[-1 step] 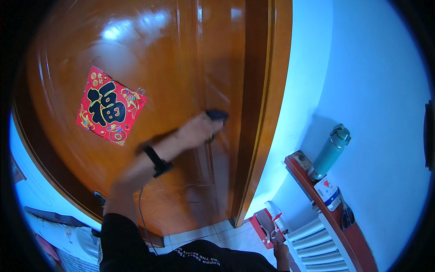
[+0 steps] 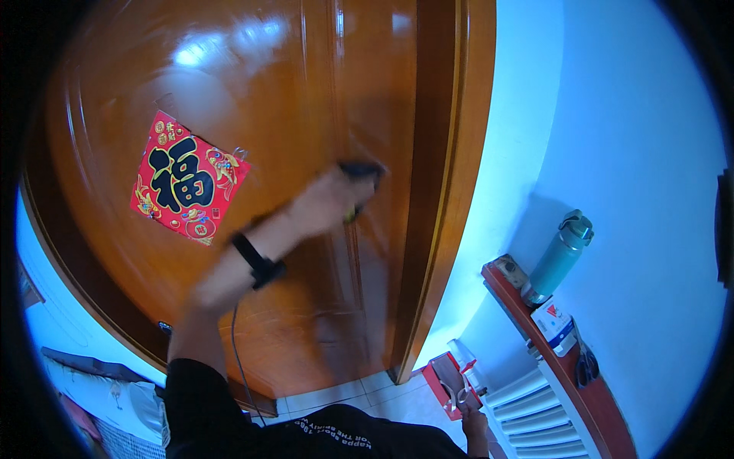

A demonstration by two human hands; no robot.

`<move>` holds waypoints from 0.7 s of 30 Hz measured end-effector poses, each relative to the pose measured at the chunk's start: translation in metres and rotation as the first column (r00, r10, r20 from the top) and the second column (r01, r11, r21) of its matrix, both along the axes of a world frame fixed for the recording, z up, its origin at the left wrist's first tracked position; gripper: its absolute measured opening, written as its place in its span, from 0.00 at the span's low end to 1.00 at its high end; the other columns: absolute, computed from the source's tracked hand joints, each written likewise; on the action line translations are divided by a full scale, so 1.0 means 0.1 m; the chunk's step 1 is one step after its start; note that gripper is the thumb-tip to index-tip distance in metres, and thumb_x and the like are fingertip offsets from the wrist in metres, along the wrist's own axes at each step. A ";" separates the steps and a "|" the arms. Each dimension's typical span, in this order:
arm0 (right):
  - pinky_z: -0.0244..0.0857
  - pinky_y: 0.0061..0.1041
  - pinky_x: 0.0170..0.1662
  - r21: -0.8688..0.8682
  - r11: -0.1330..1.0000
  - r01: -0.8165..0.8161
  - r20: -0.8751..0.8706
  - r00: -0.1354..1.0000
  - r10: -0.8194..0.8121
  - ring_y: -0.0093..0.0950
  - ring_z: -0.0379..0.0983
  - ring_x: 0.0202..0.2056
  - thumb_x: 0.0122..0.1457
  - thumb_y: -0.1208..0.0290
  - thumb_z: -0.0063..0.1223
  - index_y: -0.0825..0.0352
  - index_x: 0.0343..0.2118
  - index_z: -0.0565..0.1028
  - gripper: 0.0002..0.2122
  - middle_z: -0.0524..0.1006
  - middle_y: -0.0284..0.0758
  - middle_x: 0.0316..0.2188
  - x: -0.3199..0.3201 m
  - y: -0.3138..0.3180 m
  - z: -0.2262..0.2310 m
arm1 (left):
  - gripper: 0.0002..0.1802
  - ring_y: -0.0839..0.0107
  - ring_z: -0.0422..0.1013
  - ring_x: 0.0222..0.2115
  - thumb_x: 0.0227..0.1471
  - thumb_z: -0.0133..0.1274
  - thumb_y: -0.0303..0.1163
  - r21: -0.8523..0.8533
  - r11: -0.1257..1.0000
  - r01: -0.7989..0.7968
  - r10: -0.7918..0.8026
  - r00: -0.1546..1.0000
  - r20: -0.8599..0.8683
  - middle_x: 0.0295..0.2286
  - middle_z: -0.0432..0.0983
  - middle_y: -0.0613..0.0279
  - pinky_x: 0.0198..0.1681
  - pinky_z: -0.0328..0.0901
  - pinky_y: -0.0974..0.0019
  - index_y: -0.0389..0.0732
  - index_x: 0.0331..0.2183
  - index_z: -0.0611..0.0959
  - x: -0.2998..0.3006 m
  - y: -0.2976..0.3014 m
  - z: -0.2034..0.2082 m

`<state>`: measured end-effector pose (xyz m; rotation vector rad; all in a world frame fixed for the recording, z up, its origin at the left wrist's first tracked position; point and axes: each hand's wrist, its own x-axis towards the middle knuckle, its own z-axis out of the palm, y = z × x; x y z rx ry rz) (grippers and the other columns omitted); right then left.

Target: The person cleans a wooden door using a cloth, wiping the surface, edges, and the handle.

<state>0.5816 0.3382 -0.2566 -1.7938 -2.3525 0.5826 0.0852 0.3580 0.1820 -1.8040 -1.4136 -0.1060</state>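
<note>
My left hand (image 2: 327, 202) reaches up across a glossy brown wooden door (image 2: 267, 336). Its fingers are closed round a dark, rounded pad-like object (image 2: 359, 169) held at the door's right side; a yellowish bit shows below the fingers. Motion blurs both, so the object's exact kind is unclear. Low on the right, my right hand (image 2: 475, 425) has its fingers closed beside a pale curved loop (image 2: 463, 396) in front of a red box-like thing (image 2: 438, 376). What those fingers grip is too small to make out.
A red square decoration (image 2: 218, 200) hangs on the door. Right of the frame, a narrow reddish ledge (image 2: 604, 405) carries a green bottle (image 2: 560, 256), a small white box (image 2: 552, 321) and scissors (image 2: 586, 366), above a white radiator (image 2: 529, 409). A thin cable (image 2: 235, 348) hangs below my left arm.
My left hand and the dark object have moved up the door and slightly left. My right hand looks the same.
</note>
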 end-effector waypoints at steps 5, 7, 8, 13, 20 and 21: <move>0.68 0.43 0.31 -0.002 1.000 -0.024 -0.023 0.999 0.024 0.45 0.74 0.28 0.60 0.55 0.38 0.57 0.42 0.75 0.16 0.77 0.45 0.25 -0.05 0.00 -0.19 | 0.34 0.60 0.56 0.55 0.45 0.47 0.28 0.432 0.877 -0.210 0.327 0.920 -0.217 0.58 0.54 0.62 0.58 0.51 0.56 0.54 0.56 0.63 -0.46 -0.52 1.72; 0.68 0.43 0.31 0.052 0.998 -0.037 -0.143 0.989 0.044 0.45 0.74 0.28 0.60 0.56 0.38 0.58 0.40 0.75 0.16 0.77 0.45 0.25 -0.12 -0.07 -0.06 | 0.37 0.58 0.51 0.58 0.46 0.44 0.28 0.602 0.778 -0.181 0.397 0.884 -0.248 0.59 0.49 0.61 0.60 0.47 0.53 0.57 0.59 0.58 -0.73 -0.67 2.06; 0.67 0.43 0.30 0.058 0.998 -0.026 -0.124 0.992 0.033 0.45 0.74 0.27 0.59 0.58 0.40 0.59 0.40 0.75 0.14 0.77 0.44 0.24 -0.11 -0.06 -0.09 | 0.29 0.48 0.48 0.58 0.49 0.44 0.31 0.474 0.867 -0.152 0.244 0.959 -0.141 0.56 0.53 0.45 0.61 0.45 0.53 0.38 0.54 0.64 -0.24 -0.83 2.14; 0.68 0.41 0.34 0.027 0.999 -0.036 -0.019 0.999 0.037 0.43 0.75 0.30 0.58 0.62 0.44 0.61 0.41 0.75 0.13 0.77 0.45 0.27 0.03 0.03 -0.42 | 0.37 0.59 0.54 0.55 0.45 0.46 0.27 0.460 0.849 -0.260 0.346 0.931 -0.113 0.59 0.50 0.60 0.57 0.50 0.54 0.52 0.58 0.59 -0.33 -0.64 1.43; 0.61 0.42 0.41 -0.009 0.956 -0.293 -0.238 0.929 0.283 0.48 0.68 0.39 0.60 0.65 0.38 0.67 0.43 0.70 0.14 0.72 0.52 0.35 -0.12 0.35 -0.31 | 0.27 0.71 0.64 0.47 0.48 0.46 0.32 0.118 0.962 -0.244 0.259 0.957 -0.128 0.54 0.61 0.64 0.50 0.57 0.61 0.49 0.53 0.68 -0.24 -0.72 -0.33; 0.61 0.43 0.38 0.290 0.927 -0.238 -0.161 0.943 0.292 0.48 0.69 0.36 0.60 0.65 0.37 0.67 0.41 0.70 0.13 0.72 0.51 0.32 -0.09 0.44 -0.83 | 0.27 0.72 0.64 0.47 0.48 0.45 0.32 0.021 0.975 -0.220 0.221 0.973 -0.071 0.54 0.62 0.65 0.50 0.57 0.62 0.49 0.53 0.68 -0.18 -0.70 -0.55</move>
